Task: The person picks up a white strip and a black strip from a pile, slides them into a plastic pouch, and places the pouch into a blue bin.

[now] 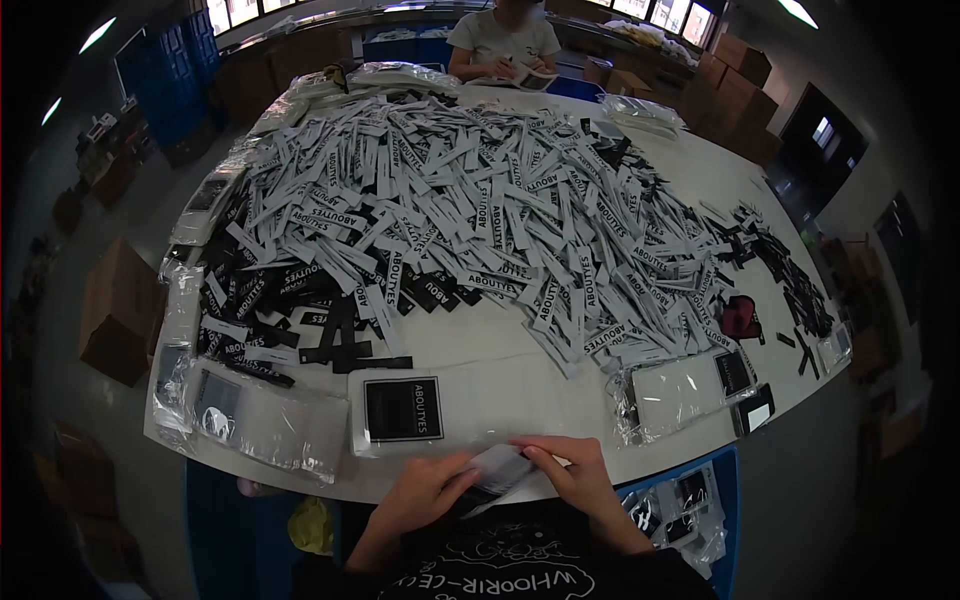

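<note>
At the table's front edge, my left hand (428,492) and my right hand (572,468) both grip a small translucent plastic bag (497,470). The left fingers close on its left side, while the right thumb and fingers pinch its upper right. A dark patch shows low on the bag; its details are too blurred to read. Just beyond my hands lies a stack of clear bags (490,405) with a black ABOUTYES label (403,410) on its left end.
A big heap of white and black ABOUTYES strips (450,200) covers the table's middle. Wrapped bag packs (270,420) line the left and front edges. Blue bins (728,520) stand below the front edge. Across the table sits another person (505,45) handling something printed.
</note>
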`<state>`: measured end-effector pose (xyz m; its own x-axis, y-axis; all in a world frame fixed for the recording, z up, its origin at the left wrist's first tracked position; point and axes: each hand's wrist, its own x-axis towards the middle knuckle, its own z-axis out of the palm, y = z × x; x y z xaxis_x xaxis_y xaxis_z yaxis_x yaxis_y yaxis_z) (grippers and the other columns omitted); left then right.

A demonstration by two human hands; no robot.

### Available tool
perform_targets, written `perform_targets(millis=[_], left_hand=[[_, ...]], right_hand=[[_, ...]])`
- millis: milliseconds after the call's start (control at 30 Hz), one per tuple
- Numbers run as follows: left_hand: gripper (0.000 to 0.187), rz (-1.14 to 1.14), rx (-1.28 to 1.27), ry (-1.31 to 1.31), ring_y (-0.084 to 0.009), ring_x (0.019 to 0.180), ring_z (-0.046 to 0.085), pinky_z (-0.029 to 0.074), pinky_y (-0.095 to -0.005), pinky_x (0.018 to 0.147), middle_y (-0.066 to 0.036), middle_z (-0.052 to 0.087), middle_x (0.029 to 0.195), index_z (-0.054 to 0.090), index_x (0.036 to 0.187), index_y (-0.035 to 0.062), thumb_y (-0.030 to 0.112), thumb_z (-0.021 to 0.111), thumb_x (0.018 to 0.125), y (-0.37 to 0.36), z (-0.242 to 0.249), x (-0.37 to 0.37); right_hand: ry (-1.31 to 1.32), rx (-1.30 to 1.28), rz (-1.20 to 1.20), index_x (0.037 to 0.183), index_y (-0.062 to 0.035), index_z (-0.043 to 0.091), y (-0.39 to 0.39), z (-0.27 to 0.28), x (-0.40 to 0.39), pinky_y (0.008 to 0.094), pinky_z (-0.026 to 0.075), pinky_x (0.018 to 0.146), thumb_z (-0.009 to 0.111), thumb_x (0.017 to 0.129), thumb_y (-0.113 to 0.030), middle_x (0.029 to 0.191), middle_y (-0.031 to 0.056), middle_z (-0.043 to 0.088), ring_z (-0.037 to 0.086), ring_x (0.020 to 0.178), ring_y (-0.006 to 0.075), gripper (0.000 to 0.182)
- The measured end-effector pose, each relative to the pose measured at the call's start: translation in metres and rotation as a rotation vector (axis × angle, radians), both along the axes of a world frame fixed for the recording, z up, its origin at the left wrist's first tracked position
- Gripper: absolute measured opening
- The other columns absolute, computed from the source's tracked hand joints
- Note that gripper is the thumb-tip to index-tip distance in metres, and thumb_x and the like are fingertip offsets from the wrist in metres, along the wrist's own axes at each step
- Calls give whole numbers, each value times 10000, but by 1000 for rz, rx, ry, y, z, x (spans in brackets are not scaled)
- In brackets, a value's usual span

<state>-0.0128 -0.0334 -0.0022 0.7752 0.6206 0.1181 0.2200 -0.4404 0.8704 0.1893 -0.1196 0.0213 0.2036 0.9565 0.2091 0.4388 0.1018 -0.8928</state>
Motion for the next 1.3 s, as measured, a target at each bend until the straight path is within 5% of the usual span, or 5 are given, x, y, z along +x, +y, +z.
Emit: perform_targets(millis=[167, 600, 700, 833, 1300], left_hand=[[155, -174, -108, 98, -352, 606, 558, 427, -389, 529, -160, 565, 664, 550, 905, 56, 205, 532, 867, -3, 6, -7], [237, -418, -187, 266, -331, 626, 573, 443, -372, 565, -165, 587, 690, 575, 889, 27, 260, 572, 848, -6, 9, 5], [195, -83, -233, -143, -265, 652, 605, 459, -321, 591, -137, 621, 739, 617, 893, 17, 195, 626, 812, -2, 8, 0], [178, 14, -227, -235, -171, 669, 611, 460, -266, 600, -104, 642, 765, 634, 933, 10, 126, 636, 799, -5, 4, 7], [246, 133, -301, -10, -119, 502, 519, 394, -270, 476, -115, 530, 557, 618, 827, -18, 204, 532, 888, -3, -6, 21]], right_hand=[[80, -472, 560, 1126, -99, 582, -14, 2, 33, 288, 401, 508, 533, 873, -127, 628, 145, 543, 481, 508, 159, 260], [199, -619, 561, 772, -6, 589, -13, -48, 4, 213, 406, 554, 597, 830, -182, 664, 12, 582, 513, 611, 81, 185], [1228, -338, 266, 909, 27, 597, -8, -36, 11, 233, 447, 681, 590, 858, -193, 837, 32, 613, 551, 762, 98, 226], [661, -288, 221, 993, 39, 611, -9, -27, -8, 217, 447, 692, 652, 798, -71, 852, 37, 623, 554, 781, 76, 228], [946, -327, 100, 838, 29, 671, 8, -43, -1, 196, 453, 615, 627, 814, -71, 763, 38, 647, 570, 695, 61, 111]])
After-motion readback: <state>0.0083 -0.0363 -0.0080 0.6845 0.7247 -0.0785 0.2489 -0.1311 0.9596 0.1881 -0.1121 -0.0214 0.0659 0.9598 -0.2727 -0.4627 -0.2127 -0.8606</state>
